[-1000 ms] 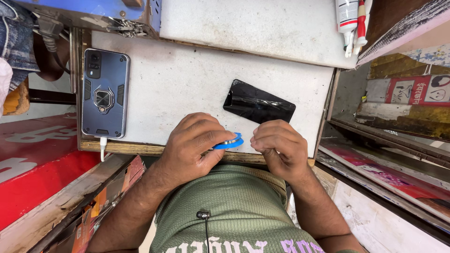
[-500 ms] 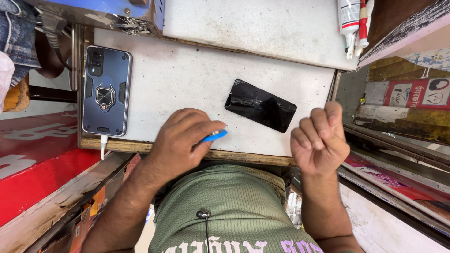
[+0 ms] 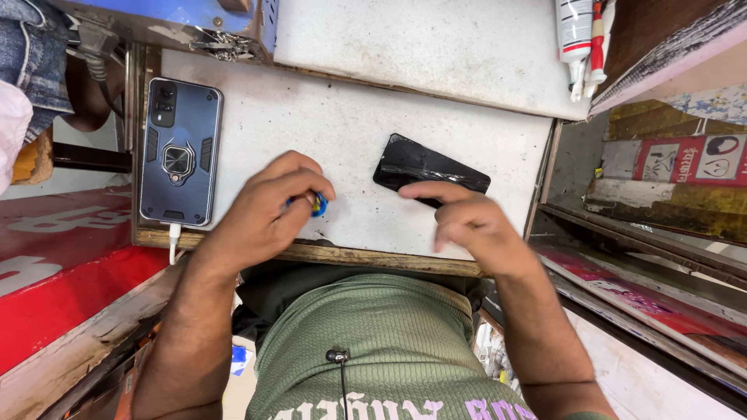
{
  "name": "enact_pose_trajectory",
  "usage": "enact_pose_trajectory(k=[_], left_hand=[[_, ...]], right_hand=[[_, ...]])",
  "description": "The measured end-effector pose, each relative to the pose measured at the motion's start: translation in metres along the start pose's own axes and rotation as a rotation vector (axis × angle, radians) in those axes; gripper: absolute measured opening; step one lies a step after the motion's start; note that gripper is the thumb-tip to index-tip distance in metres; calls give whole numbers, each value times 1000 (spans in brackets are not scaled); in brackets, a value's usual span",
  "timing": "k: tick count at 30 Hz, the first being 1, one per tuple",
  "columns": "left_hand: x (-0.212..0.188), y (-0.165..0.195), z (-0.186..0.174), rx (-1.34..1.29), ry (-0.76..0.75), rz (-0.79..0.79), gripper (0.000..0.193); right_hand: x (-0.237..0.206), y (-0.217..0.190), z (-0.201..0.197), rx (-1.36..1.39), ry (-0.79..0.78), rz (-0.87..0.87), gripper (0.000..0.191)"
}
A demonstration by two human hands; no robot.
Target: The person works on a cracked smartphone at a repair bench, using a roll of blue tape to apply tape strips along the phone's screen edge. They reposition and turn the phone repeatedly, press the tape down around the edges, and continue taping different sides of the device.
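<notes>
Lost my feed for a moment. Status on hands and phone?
Left hand pinching small blue tool. Right hand open, fingertips over black phone, contact unclear. Cased phone far left, clear.

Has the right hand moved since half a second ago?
Yes. The right hand has come forward from the wooden bench edge and opened, its fingers now reaching over the black phone.
</notes>
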State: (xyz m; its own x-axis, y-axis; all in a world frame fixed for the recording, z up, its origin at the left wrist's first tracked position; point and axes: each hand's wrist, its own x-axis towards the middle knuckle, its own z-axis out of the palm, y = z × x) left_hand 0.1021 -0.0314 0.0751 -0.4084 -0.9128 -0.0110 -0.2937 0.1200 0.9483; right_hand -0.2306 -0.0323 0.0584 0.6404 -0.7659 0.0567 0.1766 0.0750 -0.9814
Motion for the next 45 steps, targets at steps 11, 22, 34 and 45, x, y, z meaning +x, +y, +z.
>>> enact_pose_trajectory(k=[11, 22, 34, 45], left_hand=[[48, -6, 48, 519, 123, 114, 30], [57, -23, 48, 765, 160, 117, 36], [49, -7, 40, 543, 278, -25, 48], [36, 1, 32, -97, 159, 65, 27]], right_hand=[[56, 14, -15, -1127, 303, -108, 11], [71, 15, -7, -1320, 321, -70, 11], [63, 1, 1, -1226, 325, -167, 6], [38, -57, 17, -1101, 275, -199, 15]])
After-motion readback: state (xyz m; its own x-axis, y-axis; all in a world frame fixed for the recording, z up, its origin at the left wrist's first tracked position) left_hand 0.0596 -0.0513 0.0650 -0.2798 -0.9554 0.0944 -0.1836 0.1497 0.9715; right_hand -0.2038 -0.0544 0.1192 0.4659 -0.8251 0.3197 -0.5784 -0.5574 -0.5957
